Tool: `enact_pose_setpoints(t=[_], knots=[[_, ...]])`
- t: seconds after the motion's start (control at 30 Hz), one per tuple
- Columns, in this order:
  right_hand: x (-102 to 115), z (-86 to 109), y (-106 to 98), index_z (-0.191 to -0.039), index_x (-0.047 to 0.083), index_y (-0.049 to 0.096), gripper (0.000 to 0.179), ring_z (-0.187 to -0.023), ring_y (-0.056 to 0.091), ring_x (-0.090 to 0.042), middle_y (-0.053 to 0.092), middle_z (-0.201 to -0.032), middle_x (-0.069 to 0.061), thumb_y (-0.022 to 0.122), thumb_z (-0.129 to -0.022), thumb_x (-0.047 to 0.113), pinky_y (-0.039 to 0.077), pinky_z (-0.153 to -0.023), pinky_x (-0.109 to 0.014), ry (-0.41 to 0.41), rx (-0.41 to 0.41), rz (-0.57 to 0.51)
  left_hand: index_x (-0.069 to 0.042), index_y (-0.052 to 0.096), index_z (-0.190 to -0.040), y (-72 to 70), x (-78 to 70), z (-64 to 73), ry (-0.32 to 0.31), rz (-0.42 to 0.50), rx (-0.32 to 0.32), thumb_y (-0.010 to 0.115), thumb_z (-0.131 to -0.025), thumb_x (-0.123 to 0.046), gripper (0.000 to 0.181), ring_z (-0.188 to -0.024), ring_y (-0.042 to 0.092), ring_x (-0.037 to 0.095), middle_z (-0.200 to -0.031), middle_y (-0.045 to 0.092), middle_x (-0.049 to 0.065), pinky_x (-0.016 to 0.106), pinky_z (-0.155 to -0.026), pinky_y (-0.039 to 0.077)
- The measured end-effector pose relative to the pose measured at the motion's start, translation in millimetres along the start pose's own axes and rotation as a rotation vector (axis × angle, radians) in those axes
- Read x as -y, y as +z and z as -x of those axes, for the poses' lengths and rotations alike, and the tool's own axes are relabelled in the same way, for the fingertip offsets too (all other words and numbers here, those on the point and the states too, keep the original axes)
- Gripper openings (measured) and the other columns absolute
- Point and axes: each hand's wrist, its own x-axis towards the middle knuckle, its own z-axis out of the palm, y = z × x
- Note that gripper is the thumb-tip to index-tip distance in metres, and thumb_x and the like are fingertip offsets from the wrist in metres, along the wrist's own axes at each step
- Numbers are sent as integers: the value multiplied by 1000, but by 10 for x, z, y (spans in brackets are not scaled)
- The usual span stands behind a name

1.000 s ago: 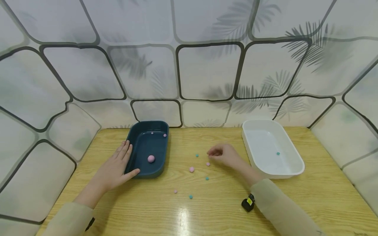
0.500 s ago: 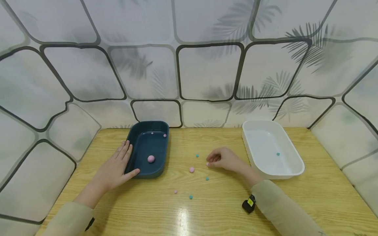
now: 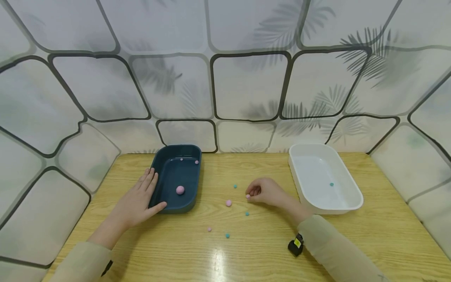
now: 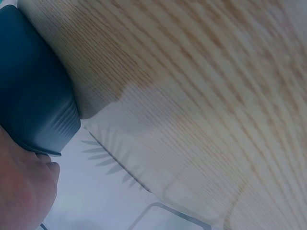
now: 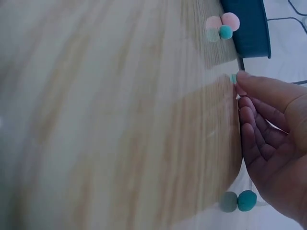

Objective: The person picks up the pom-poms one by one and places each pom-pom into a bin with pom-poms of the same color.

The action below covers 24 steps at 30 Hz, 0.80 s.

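Observation:
My left hand (image 3: 135, 203) lies along the near-left side of a dark blue tray (image 3: 192, 199), fingers straight on the rim and thumb over the near corner. In the left wrist view part of that hand (image 4: 29, 187) shows against the tray's wall (image 4: 38, 86). Over the middle of the table my right hand (image 3: 267, 192) pinches a small pink pompom (image 3: 248, 196) between thumb and index fingertips. The right wrist view shows the thumb and fingers of this hand (image 5: 278, 124) close to the tabletop, the pompom mostly hidden. A larger pink pompom (image 3: 228, 203) lies just left of it.
Teal pompoms (image 3: 235, 186), (image 3: 247, 214), (image 3: 227, 235) and a small pink one (image 3: 209, 229) lie on the wooden table (image 3: 169, 250). Pink pompoms (image 3: 180, 190) sit in the blue tray. A white tray (image 3: 303, 188) at right holds a teal pompom (image 3: 331, 184). Patterned cloth (image 3: 246, 86) stands behind.
My right hand has come slightly down and toward me, its fingertips closing on the small pink pompom that lay apart from them before. The left hand stays put on the tray.

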Motion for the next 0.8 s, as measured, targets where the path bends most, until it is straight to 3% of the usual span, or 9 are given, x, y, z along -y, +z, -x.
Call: enact_pose_setpoints(t=[0.3,0.8], knots=[[2,-21,9,-90,7,81,7,-72,62,-4,75,-80,0,86,-89,13,53,-67,-19,12,-33,40,11,24,-164,-9,-6,3,-2,1,7,62,-101,-61,103,-163,16,48,-175,16,30,64,-128,29],[37,-51,-40,-92,9,82,6,-75,63,-7,75,-83,1,85,-91,15,53,-70,-21,61,-19,36,12,23,-164,-2,11,2,2,1,15,61,-101,-61,103,-163,15,48,-175,14,31,65,-128,28]])
